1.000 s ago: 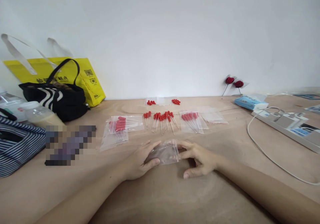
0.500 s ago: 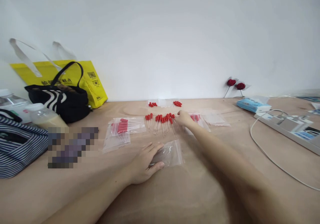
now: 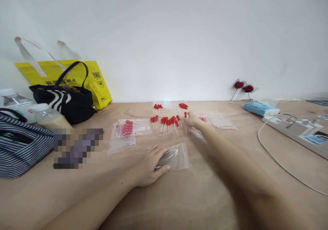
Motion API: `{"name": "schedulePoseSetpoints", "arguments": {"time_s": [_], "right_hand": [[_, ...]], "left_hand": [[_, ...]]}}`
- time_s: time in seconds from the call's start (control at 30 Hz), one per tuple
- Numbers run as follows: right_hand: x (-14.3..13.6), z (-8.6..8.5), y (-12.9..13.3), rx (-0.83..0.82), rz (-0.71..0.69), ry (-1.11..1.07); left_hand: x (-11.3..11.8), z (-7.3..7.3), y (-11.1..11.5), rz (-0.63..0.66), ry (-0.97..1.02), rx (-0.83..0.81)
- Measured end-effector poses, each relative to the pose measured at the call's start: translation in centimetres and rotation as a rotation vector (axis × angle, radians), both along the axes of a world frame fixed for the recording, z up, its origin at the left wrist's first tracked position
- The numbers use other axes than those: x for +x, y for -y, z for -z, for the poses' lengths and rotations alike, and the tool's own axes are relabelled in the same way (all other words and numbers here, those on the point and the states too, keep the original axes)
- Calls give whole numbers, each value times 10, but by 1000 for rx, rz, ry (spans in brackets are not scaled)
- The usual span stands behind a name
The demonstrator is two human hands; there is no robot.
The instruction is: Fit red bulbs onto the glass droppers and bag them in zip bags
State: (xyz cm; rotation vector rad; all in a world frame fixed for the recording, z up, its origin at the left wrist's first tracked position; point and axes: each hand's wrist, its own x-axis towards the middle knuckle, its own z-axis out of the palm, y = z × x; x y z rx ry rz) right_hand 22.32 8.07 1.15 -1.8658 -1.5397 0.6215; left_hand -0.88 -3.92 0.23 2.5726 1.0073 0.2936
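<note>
My left hand [image 3: 151, 166] lies with fingers spread on a clear zip-lock bag [image 3: 176, 158], which rests flat on the table. Farther out, my right hand [image 3: 192, 120] pinches a red-bulbed dropper [image 3: 185, 115], whose bulb sticks up by the fingertips. Just left of it, a loose row of droppers [image 3: 169, 122] lies with red bulbs away from me and thin clear stems toward me. Bagged droppers [image 3: 127, 129] lie on the left. Another bag with red bulbs [image 3: 203, 119] is partly hidden behind my right hand.
By the wall are loose red bulbs [image 3: 183, 106] on a clear bag. Flat bags [image 3: 221, 122] lie to the right, near a tissue pack [image 3: 260, 108] and a power strip [image 3: 294, 131] with a cable. Bags, bottles and a striped pouch [image 3: 23, 148] crowd the left.
My right hand has shifted slightly right, and a dropper's red bulb now shows beside its fingertips, apart from the row. My left hand stays on the bag. The view has shifted a little.
</note>
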Motion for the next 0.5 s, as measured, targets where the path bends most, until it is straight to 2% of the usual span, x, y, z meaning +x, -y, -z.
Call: {"name": "schedulePoseSetpoints", "arguments": {"time_s": [0.17, 0.23, 0.37, 0.5], "right_hand": [[18, 9, 49, 126, -49, -258], [19, 16, 71, 204, -97, -466], [10, 30, 105, 267, -145, -694], [-2, 37, 123, 261, -192, -851]], "left_hand": [[2, -2, 1, -11, -1, -16], [2, -3, 1, -9, 4, -24], [2, -3, 0, -26, -2, -28], [3, -3, 1, -37, -10, -29]]}}
